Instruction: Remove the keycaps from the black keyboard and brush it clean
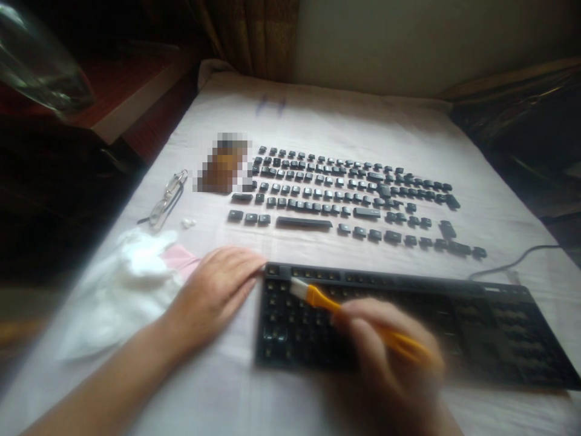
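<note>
While the right hand (393,348) grips a yellow-handled brush with pale flat bristles (324,298), its tip over the upper-left part of a long black keyboard base stripped of its keycaps (408,321), the left hand (218,290) lies flat, holding nothing, fingertips at the base's ten o'clock corner. Loose black keycaps (318,192) lie in rows toward twelve o'clock on the white cloth (354,124), with wire-framed glasses (167,197) at ten o'clock and fluffy white cotton (131,290) at nine.

Keycaps (304,223) behind keyboard base (481,327) | glasses (167,198) left of keycaps
</note>
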The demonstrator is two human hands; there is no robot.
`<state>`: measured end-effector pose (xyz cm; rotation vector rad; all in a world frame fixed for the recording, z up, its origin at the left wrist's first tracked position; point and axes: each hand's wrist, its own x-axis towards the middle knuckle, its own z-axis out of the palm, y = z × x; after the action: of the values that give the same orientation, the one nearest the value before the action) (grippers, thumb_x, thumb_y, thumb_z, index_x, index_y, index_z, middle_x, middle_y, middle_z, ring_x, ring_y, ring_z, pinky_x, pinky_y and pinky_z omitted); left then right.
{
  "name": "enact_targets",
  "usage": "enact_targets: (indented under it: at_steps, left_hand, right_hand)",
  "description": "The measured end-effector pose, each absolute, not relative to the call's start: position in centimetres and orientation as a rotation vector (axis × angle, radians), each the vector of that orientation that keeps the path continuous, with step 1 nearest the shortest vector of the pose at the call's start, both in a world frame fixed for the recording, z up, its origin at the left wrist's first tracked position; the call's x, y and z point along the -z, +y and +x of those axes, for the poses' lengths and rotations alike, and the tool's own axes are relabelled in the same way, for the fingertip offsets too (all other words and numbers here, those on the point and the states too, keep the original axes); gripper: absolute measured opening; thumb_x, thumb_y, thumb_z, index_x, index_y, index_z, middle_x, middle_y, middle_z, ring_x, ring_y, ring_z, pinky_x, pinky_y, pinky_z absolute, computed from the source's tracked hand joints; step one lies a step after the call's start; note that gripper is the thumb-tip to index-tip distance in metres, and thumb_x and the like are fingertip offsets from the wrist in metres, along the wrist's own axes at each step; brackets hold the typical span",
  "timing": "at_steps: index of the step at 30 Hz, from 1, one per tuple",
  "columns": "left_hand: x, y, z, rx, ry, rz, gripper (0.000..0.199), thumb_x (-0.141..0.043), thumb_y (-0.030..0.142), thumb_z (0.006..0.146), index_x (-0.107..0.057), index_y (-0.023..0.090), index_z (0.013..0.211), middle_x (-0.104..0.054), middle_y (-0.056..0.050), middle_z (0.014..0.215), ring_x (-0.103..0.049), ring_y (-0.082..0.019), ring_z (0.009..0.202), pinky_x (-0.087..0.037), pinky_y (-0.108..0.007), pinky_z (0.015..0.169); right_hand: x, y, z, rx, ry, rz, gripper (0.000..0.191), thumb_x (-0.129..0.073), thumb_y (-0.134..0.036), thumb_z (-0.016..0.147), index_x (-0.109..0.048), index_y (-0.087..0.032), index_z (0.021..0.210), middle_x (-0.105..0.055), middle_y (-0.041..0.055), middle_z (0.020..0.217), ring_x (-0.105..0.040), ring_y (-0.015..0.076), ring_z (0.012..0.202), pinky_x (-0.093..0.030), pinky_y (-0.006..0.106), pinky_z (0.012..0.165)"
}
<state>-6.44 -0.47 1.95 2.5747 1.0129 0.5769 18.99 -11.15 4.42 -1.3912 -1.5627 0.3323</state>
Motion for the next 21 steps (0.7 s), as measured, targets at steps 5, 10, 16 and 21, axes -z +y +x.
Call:
enact_targets:
  at_steps: [5,10,16,21]
  left_hand:
    - [-1.89,-0.56,-6.42,-0.569,1.031,2.565,0.034,-0.05,0.025,0.102,-0.064,0.023,0.133,-0.073,-0.007,0.127,-0.064,-0.024,0.122,-0.048,-0.048,0.111]
    - [-1.94,-0.51,-6.42,-0.578,1.011,2.57,0.034,-0.051,0.025,0.101,-0.064,0.022,0.132,-0.073,-0.008,0.126,-0.064,-0.025,0.121,-0.049,-0.048,0.11]
    - [-1.89,-0.48,-6.46,-0.563,0.996,2.596,0.034,-0.051,0.023,0.101,-0.063,0.02,0.133,-0.073,-0.008,0.127,-0.063,-0.024,0.122,-0.048,-0.046,0.111]
    - [-1.96,-0.51,-6.36,-0.594,0.988,2.603,0.033,-0.051,0.023,0.101,-0.064,0.018,0.131,-0.073,-0.009,0.126,-0.064,-0.024,0.12,-0.048,-0.045,0.11]
  right_hand:
    - [-4.36,-10.71,18.99,-0.338,-1.624,-1.355,0.013,-0.06,-0.013,0.09,-0.07,-0.022,0.09,-0.077,0.0028,0.073,-0.074,0.0171,0.06,-0.06,0.025,0.055]
    - [-4.44,-10.81,18.84,-0.373,-1.628,-1.322,0.013,-0.06,-0.012,0.09,-0.069,-0.022,0.093,-0.077,0.0015,0.074,-0.074,0.0161,0.06,-0.059,0.024,0.056]
    - [-5.07,-10.79,18.74,-0.4,-1.653,-1.32,0.015,-0.059,-0.011,0.09,-0.068,-0.022,0.091,-0.077,0.0004,0.073,-0.074,0.0152,0.059,-0.058,0.022,0.055]
    - [-5.1,-10.78,18.63,-0.427,-1.654,-1.306,0.014,-0.059,-0.011,0.09,-0.068,-0.022,0.091,-0.077,0.001,0.072,-0.074,0.0158,0.059,-0.059,0.022,0.056]
